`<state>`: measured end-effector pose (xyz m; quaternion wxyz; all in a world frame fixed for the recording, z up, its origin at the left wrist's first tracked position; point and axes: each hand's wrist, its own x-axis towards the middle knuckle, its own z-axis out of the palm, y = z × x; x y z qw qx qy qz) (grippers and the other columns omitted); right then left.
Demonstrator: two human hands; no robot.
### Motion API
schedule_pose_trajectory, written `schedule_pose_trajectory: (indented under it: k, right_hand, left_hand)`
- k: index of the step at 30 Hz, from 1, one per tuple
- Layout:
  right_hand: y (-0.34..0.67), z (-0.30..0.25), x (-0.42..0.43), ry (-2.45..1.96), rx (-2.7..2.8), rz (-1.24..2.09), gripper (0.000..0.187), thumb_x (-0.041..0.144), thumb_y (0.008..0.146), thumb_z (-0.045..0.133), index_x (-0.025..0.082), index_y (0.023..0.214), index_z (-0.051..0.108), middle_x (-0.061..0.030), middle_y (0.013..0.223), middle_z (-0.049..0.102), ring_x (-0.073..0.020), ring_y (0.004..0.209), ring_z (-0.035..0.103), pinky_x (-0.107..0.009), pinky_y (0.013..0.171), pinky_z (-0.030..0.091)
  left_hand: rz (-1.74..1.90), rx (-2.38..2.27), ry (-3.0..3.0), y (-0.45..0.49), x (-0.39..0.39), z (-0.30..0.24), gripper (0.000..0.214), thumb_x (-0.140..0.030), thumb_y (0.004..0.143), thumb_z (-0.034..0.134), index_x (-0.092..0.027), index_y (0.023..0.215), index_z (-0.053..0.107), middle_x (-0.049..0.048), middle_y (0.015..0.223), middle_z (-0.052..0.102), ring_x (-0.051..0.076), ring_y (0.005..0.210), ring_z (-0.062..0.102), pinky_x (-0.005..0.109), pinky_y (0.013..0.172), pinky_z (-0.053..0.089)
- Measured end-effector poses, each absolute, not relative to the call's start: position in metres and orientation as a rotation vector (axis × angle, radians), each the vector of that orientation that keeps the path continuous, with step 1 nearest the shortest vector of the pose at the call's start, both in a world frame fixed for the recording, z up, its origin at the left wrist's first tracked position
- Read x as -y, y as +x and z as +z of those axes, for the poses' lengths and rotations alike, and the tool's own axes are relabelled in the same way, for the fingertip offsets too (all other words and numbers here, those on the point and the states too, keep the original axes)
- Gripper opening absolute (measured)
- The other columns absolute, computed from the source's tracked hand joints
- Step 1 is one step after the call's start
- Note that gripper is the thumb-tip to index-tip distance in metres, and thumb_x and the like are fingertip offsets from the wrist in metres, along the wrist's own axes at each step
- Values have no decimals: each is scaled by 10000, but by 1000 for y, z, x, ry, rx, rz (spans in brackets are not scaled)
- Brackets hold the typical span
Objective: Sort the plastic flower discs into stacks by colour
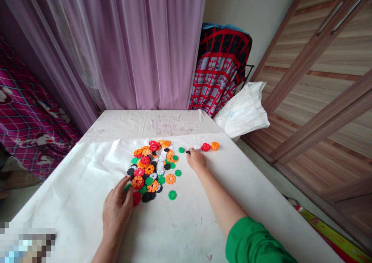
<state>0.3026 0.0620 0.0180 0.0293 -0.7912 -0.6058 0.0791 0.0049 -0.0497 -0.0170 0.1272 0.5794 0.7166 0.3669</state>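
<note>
Flower-shaped plastic discs in red, orange, green, black and white lie in a loose pile [149,169] on the white-covered table. At the pile's near left edge rests my left hand [116,207], fingers stretched out and thumb apart. A green disc [128,187] shows between its thumb and fingers, beside a red disc [136,198]. My right hand [197,161] is closed in a pinch on a small black disc [188,152], right of the pile. Just left of that sits a green disc [181,150]. Beyond my right hand, a white disc [197,147], red discs [205,146] and orange discs [215,146] form a row.
A white plastic bag [244,110] hangs over the table's far right corner. Purple curtains [151,50] and a red-and-black patterned cloth [216,69] are behind the table. Wooden cabinet doors [319,77] stand on the right, and a magenta checked cloth [31,123] on the left.
</note>
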Motion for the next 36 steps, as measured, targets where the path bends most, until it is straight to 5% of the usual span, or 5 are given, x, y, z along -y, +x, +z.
schedule_pose_trajectory:
  k: [16,24,36]
  right_hand:
    - [295,-11,-27,-2054,1736,107,287,270,934,475,242,1148,663,-11,855,752,-189,825,670,-258,705,404]
    - [276,-5,-34,-1704,2043,-65,159,250,924,551,232,1022,675,-54,1136,719,-226,1170,528,-318,908,361]
    - [269,-9,-44,-1788,1987,30,103,250,861,648,239,964,653,-44,1018,723,-230,1113,537,-326,873,360]
  left_hand:
    - [1132,-2052,1734,7,50,-14,388,-390,856,474,-265,1149,697,44,1185,731,201,861,686,330,795,548]
    - [1098,-2059,1746,6,51,-15,406,-387,864,463,-236,1163,692,68,1196,724,211,884,685,358,846,544]
    - [1135,-2055,1747,8,52,-15,389,-381,856,472,-267,1151,699,42,1202,726,210,905,687,345,822,552]
